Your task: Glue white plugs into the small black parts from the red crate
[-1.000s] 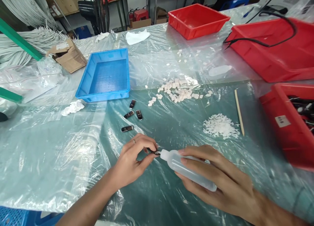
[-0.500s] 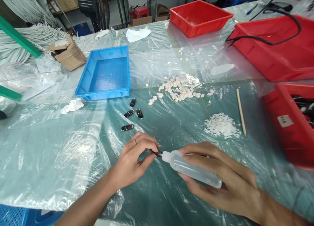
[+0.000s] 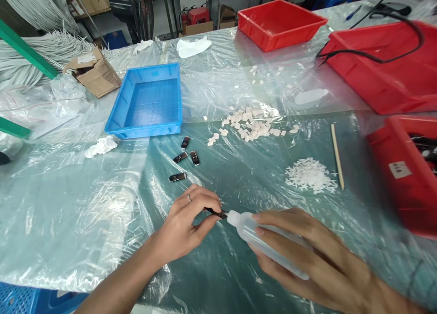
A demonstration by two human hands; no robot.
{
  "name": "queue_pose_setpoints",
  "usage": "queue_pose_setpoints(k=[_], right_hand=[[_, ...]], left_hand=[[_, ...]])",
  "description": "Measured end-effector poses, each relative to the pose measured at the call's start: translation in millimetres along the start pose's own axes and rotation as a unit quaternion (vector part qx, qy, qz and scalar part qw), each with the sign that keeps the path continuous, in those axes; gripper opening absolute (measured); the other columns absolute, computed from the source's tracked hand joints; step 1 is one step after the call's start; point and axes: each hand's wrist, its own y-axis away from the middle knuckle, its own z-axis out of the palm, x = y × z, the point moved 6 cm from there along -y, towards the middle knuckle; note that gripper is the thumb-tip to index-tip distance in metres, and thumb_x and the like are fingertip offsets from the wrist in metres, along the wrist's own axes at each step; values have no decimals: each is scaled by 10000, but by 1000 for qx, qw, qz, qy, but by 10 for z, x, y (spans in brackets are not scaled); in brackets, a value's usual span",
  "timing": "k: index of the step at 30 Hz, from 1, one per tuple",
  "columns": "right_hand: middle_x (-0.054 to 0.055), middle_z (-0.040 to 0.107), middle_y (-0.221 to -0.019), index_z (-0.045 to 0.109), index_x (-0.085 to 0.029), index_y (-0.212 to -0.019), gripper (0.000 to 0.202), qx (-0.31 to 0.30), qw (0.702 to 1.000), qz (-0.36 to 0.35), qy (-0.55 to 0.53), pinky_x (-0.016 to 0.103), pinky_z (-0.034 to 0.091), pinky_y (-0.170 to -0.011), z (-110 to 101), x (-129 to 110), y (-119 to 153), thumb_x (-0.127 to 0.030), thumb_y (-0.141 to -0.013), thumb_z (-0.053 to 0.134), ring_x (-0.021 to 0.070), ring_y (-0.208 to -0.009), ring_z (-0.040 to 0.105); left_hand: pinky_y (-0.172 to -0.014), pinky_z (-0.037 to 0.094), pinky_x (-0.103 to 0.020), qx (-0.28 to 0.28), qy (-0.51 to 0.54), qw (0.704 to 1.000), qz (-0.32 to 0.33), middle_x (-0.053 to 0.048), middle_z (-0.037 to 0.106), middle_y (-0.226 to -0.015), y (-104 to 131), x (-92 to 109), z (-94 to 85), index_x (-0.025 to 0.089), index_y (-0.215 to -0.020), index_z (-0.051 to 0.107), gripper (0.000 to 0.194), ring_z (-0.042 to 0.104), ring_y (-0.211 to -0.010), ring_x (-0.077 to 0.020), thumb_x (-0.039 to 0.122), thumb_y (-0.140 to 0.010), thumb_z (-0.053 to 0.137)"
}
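Note:
Between thumb and fingers, my left hand [image 3: 191, 220] pinches a small dark piece [image 3: 218, 213], partly covered by the fingertips. It looks like the glossy black pieces [image 3: 177, 177] lying on the table beyond that hand. My right hand [image 3: 317, 255] is wrapped round a translucent white squeeze bottle [image 3: 262, 236], held tilted with its nozzle pointing left. The nozzle tip meets or nearly meets the right end of the dark piece; contact is too small to tell. Right of centre is a heap of tiny white strips [image 3: 310, 175].
A blue tray [image 3: 143, 133] stands at left, beyond the black pieces. Pale small pads [image 3: 252, 124] lie scattered mid-table. A wooden stick [image 3: 337, 157] rests beside the white heap. Red bins [image 3: 392, 195] line the right side, and a red tray [image 3: 266, 41] sits farther back.
The bottle's rear end has swung toward me with my right hand, so it tilts more steeply. My left hand keeps its pinch almost unmoved.

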Motion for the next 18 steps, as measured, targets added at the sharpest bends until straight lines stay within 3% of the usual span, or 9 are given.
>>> queue_pose_setpoints(k=[3,8,15,18], right_hand=[[4,830,-1025,788,-350,-946,266,14,998,-38,41,385,700,-575,19,-42,109,-128,-840,687,248,-897,808],[-25,827,-880,785,-365,-898,268,-20,998,-34,42,362,725,-571,-15,-52,-2,-116,-828,716,253,-873,819],[119,802,-898,713,-241,-1119,331,-4,997,52,-55,355,727,-570,-53,37,-171,-132,-807,726,272,-764,800],[116,787,-915,676,-241,-1171,395,-3,995,64,-74,368,714,-574,-32,39,-156,-106,-804,725,272,-765,792]], left_hand=[[-945,597,-413,6,2,1000,19,-12,772,-1057,6,16,0,352,-992,618,131,721,-1010,-226,240,-1027,560],[-939,610,-427,0,-5,1000,2,-15,785,-1062,-1,24,-1,354,-975,640,136,730,-1010,-237,260,-1026,556],[-968,596,-446,-7,-10,1000,9,-22,785,-1087,-1,30,10,354,-978,636,145,727,-1024,-245,266,-1038,537],[-958,598,-447,-3,-14,1000,16,-20,782,-1083,1,28,9,358,-987,633,142,726,-1019,-245,255,-1036,549]])
